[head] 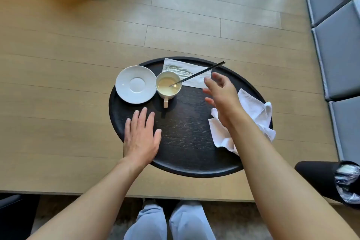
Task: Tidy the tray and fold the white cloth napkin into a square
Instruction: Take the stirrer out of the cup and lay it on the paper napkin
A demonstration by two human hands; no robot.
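Knees at tabletop edge. Left hand flat on tray, grip spread. Right hand above, grip spread, empty, near spoon in full cup; a knock likely spills. Crumpled napkin on tray's right edge, unfolded.

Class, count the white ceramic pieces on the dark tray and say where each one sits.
2. The saucer sits at the tray's far left; the cup stands right beside it. None seems hidden.
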